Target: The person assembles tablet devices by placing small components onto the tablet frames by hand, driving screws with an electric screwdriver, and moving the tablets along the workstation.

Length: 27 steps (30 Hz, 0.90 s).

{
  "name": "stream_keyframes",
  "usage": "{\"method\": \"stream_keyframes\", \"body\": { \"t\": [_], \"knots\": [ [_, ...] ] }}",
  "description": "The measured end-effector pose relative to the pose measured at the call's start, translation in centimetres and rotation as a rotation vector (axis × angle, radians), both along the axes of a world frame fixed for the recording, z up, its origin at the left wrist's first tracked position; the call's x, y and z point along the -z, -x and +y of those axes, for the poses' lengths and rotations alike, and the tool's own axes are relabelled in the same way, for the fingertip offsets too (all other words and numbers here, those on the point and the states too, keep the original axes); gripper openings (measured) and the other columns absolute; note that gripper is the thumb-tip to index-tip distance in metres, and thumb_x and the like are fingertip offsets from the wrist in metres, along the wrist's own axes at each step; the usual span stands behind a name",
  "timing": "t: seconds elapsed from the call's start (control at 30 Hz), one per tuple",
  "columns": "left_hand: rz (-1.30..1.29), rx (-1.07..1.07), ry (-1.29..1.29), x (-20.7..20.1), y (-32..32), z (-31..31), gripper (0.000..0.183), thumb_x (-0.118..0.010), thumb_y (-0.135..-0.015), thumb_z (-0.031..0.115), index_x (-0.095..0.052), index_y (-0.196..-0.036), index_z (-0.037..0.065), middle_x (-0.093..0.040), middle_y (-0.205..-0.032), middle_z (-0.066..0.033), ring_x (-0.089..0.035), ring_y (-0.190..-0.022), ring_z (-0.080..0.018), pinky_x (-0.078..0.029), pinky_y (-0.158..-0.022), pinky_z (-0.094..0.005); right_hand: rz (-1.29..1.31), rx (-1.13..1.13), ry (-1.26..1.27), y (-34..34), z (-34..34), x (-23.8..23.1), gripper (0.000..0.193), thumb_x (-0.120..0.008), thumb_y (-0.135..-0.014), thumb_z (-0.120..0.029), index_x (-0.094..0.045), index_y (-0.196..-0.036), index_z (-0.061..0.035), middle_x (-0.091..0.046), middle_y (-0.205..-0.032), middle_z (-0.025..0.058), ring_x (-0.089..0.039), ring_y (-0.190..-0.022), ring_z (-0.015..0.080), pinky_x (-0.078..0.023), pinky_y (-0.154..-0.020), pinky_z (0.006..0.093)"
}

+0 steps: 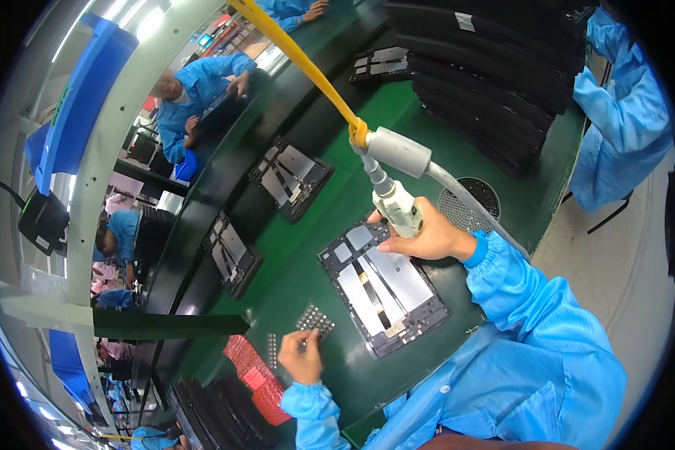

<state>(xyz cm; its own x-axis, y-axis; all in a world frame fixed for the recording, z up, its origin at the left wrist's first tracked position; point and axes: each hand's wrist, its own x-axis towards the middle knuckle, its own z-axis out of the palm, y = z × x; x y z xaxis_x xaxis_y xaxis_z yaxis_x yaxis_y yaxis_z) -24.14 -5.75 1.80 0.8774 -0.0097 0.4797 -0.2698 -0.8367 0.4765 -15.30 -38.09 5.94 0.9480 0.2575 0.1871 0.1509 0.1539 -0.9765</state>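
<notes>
My right hand (435, 236) is wrapped round a white electric screwdriver (400, 210), which hangs from a yellow strap over the workbench. Below it lies an opened tablet (430, 304) with silver battery cells and a dark ribbon cable between them. The screwdriver's tip is hidden by my hand, so contact with the tablet cannot be made out. My left hand (302, 360) is left of the tablet, its fingers pinched together at the near edge of a sheet of small square parts (315, 319). What the pinch holds, if anything, is too small to see. A narrow strip of similar parts (271, 351) lies beside it.
Two more opened tablets (292, 180) (232, 255) lie on a dark conveyor belt to the left. Tall black stacks (487, 82) stand at the far right, near a round mesh dish (465, 206). Red bubble wrap (253, 367) and black panels (217, 412) are at near left. Co-workers in blue sit around.
</notes>
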Motion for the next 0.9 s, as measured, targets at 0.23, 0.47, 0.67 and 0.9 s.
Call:
{"method": "stream_keyframes", "body": {
  "t": [0.23,0.47,0.67,0.9],
  "knots": [
    [0.016,0.333,0.157,1.3,4.4,-8.8,0.019,-0.074,-0.064,-0.001,-0.057,-0.07,0.005,-0.064,-0.087,-0.0094,-0.061,-0.096,-0.0291,-0.045,-0.083,-0.0395,-0.166,0.138,-0.06,-0.6,-0.8,0.4,0.038,-0.076,-0.069,-0.009,-0.058,-0.101,-0.002,-0.06,-0.09,0.0019,-0.053,-0.084,0.0082,-0.043,-0.076,0.0254],
    [-0.019,0.564,0.162,1.8,3.5,-10.9,0.025,-0.076,-0.059,-0.004,-0.056,-0.072,0.004,-0.061,-0.076,-0.0073,-0.062,-0.08,-0.0256,-0.044,-0.072,-0.038,-0.2,0.282,-0.076,-0.8,-4.6,-1.4,0.043,-0.072,-0.072,-0.006,-0.054,-0.111,0.0002,-0.054,-0.059,0.0,-0.051,-0.047,0.0065,-0.04,-0.043,0.0218],
    [-0.003,0.63,0.188,2.1,3.0,-12.5,0.025,-0.076,-0.059,-0.005,-0.056,-0.073,0.003,-0.06,-0.077,-0.0082,-0.061,-0.078,-0.0258,-0.044,-0.071,-0.037,-0.158,0.372,-0.073,0.1,-7.6,0.2,0.036,-0.069,-0.072,-0.003,-0.052,-0.103,0.0042,-0.054,-0.058,0.0035,-0.052,-0.047,0.0092,-0.04,-0.043,0.022],
    [-0.013,0.569,0.192,2.1,1.2,-15.6,0.023,-0.074,-0.06,-0.005,-0.058,-0.073,0.003,-0.06,-0.078,-0.0087,-0.06,-0.078,-0.0261,-0.044,-0.071,-0.0352,-0.199,0.377,-0.061,-1.4,-7.2,1.2,0.037,-0.069,-0.072,-0.002,-0.051,-0.104,0.005,-0.055,-0.058,0.0031,-0.052,-0.046,0.0087,-0.042,-0.044,0.0215]
  ]
}}
